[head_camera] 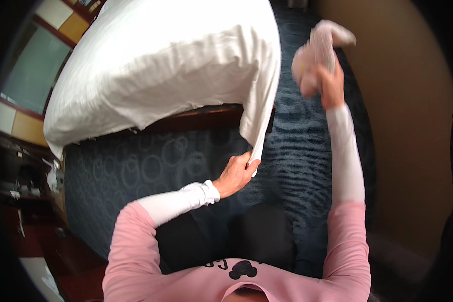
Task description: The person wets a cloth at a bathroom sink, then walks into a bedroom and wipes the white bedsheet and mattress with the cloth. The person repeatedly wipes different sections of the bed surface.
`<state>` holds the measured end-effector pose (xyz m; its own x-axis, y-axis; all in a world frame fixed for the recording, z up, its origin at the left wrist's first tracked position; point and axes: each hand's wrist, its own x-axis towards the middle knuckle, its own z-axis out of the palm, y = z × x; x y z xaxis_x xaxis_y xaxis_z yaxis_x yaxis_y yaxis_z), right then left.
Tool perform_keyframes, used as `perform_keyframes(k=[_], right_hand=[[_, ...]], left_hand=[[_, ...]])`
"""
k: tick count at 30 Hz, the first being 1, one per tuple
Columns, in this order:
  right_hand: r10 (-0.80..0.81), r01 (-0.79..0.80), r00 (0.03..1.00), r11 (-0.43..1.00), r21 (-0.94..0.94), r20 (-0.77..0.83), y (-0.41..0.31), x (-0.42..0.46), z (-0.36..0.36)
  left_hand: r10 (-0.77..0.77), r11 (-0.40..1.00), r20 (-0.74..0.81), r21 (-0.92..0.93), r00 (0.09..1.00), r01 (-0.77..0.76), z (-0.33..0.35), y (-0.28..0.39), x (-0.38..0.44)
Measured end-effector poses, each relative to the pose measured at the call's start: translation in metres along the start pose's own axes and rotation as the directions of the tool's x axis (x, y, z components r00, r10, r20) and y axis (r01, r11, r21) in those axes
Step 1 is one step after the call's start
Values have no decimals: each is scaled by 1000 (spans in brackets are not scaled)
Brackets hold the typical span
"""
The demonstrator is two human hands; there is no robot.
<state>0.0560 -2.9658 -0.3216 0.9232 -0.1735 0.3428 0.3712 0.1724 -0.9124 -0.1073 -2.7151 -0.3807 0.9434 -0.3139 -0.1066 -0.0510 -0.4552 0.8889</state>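
A white bed sheet [166,68] covers the bed in front of me and hangs over its near side in loose folds. My left hand [234,175] grips the sheet's corner, pulled down toward me past the bed's dark wooden base [207,117]. Up at the right, away from the bed, my right hand [330,85] is closed around a crumpled pale pink cloth [313,60]. Motion blurs that cloth, and part of it flops to the right above my fingers.
Blue carpet with a circle pattern [151,162] runs around the bed. A tan wall [404,143] rises close on the right. Wooden furniture with a glass-like panel [37,68] lines the left, and a dark desk [26,192] with small items stands below it.
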Motion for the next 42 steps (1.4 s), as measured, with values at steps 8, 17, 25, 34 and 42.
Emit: perform_keyframes(k=[8,17,25,34,42], right_hand=[[-349,337,936,864,-375,38,9,-3,87],[53,404,817,657,-637,573,35,-188,49],[861,-413,300,506,-757,412,-43,-167,84],[-519,991,134,71,-114,844,-87,-103,422],[-220,906,325,-205,-370,920,100,-92,432]], left_hand=[[-141,983,102,-101,985,151,-1,6,-2],[-41,998,-50,-41,998,39,4,-39,8],[-22,799,746,413,665,-437,-60,-8,-106],[326,232,538,752,777,-617,-60,-1,-187],[444,186,435,810,783,-556,-79,-18,-212]])
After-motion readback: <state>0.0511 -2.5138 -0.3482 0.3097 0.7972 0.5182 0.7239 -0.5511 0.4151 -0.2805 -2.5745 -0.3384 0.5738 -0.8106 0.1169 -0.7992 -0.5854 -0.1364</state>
